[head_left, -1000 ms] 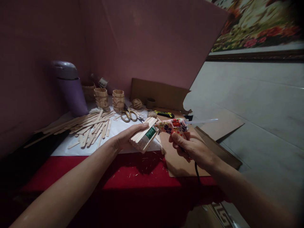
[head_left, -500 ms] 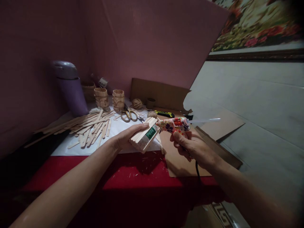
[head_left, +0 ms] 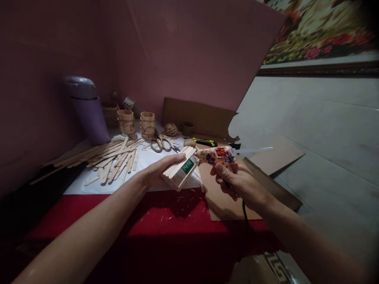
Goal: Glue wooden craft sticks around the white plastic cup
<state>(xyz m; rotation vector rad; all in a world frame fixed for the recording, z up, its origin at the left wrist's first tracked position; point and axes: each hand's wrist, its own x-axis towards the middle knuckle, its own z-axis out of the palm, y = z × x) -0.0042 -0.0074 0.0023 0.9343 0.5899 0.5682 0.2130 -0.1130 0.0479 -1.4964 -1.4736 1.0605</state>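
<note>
My left hand (head_left: 161,169) is closed around a clear container (head_left: 184,170) with a green label, tilted above the table's front edge. Pale wooden craft sticks (head_left: 179,162) cover part of its side, and my thumb lies over them. In my right hand (head_left: 233,179) is a hot glue gun (head_left: 216,154) with a floral pattern. Its nozzle end points left and is right at the container's upper edge; I cannot tell if they touch. A translucent glue stick (head_left: 256,150) juts from the back of the gun, and a black cord hangs below.
Loose craft sticks (head_left: 114,159) are heaped at the left on white paper. Behind are two stick-covered cups (head_left: 147,125), scissors (head_left: 160,144), twine (head_left: 171,129), a yellow-black utility knife (head_left: 205,142) and a purple bottle (head_left: 90,116). Cardboard (head_left: 223,201) lies under my right hand on the red cloth (head_left: 133,217).
The glue gun and my right hand have shifted very slightly left. My left hand and the container stay almost the same.
</note>
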